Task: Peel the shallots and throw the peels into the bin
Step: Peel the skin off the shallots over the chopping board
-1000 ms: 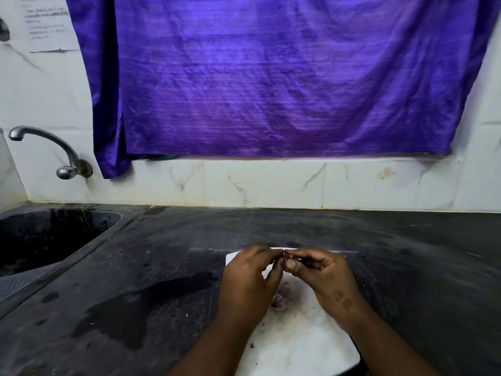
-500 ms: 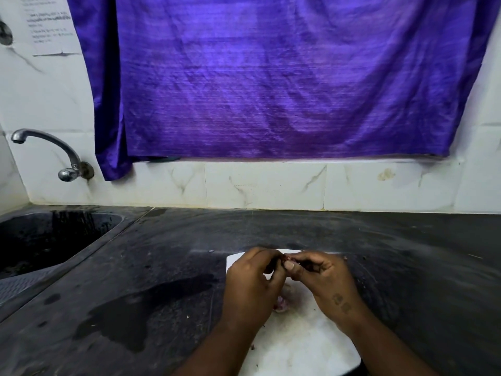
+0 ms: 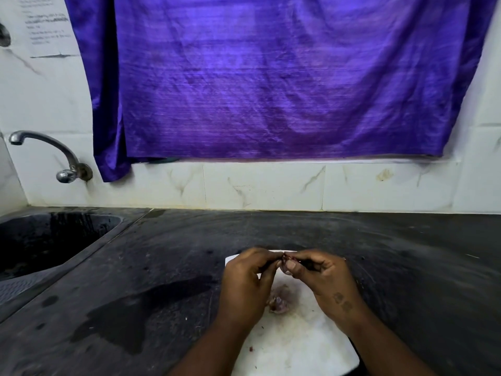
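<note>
A small shallot (image 3: pixel 285 261) is pinched between the curled fingertips of the left hand (image 3: pixel 248 283) and the right hand (image 3: pixel 325 280), above the far end of a white board (image 3: pixel 298 348). Peels (image 3: pixel 279 301) are heaped on the board beneath the hands.

A shiny violet-purple cloth (image 3: pixel 284 77) with fine horizontal ribbing is filling the upper frame above white wall tiles (image 3: pixel 265 185) veined in grey-brown, while the dull black stone counter (image 3: pixel 406 253) is showing a darker wet patch (image 3: pixel 135 308) at lower left beside a white cutting board (image 3: pixel 298 354) bearing pinkish-purple shallot peels (image 3: pixel 279 299).
</note>
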